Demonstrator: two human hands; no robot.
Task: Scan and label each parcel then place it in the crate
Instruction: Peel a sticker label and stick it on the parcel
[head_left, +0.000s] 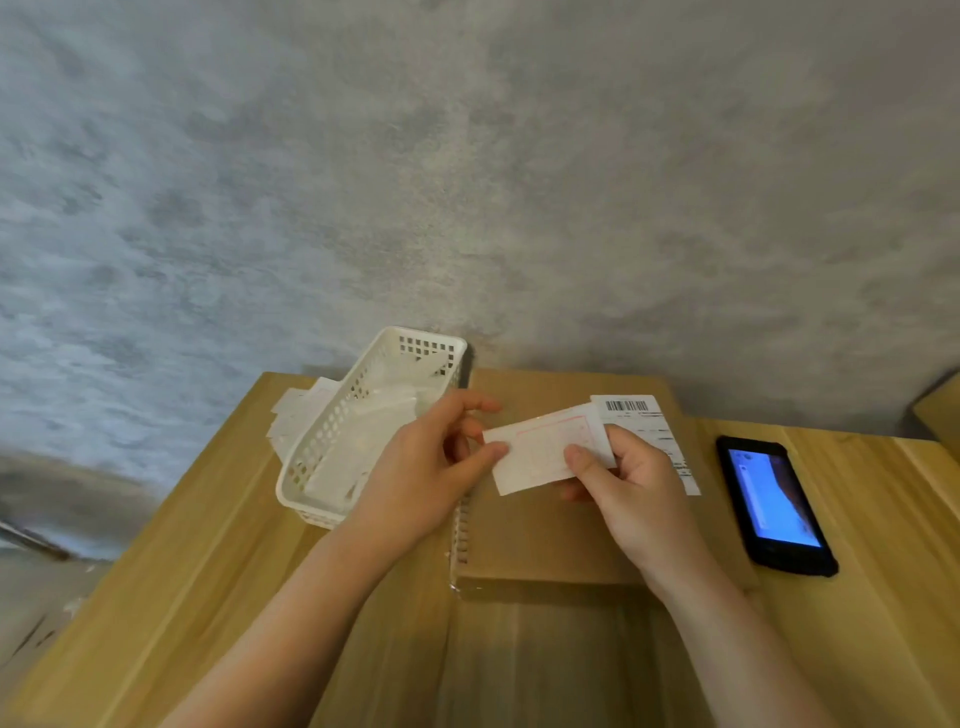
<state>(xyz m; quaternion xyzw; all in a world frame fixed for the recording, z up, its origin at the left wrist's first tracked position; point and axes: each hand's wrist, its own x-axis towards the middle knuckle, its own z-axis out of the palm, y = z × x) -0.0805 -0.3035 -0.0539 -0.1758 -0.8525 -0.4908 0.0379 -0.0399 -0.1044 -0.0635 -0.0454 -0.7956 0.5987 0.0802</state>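
A brown cardboard parcel (545, 535) lies flat on the wooden table, with a white barcode shipping label (644, 415) stuck on its far right corner. Above the parcel I hold a small white label with a red border (540, 452). My left hand (431, 467) pinches its left edge between thumb and fingers. My right hand (628, 483) pinches its right side with thumb on top. A black handheld scanner (774, 504) with a lit blue screen lies face up to the right of the parcel.
A white perforated plastic basket (332, 452) holding white label sheets stands left of the parcel, with loose white papers (296, 415) behind it. A grey wall rises behind the table (208, 571). Another cardboard box corner (940, 410) shows at far right.
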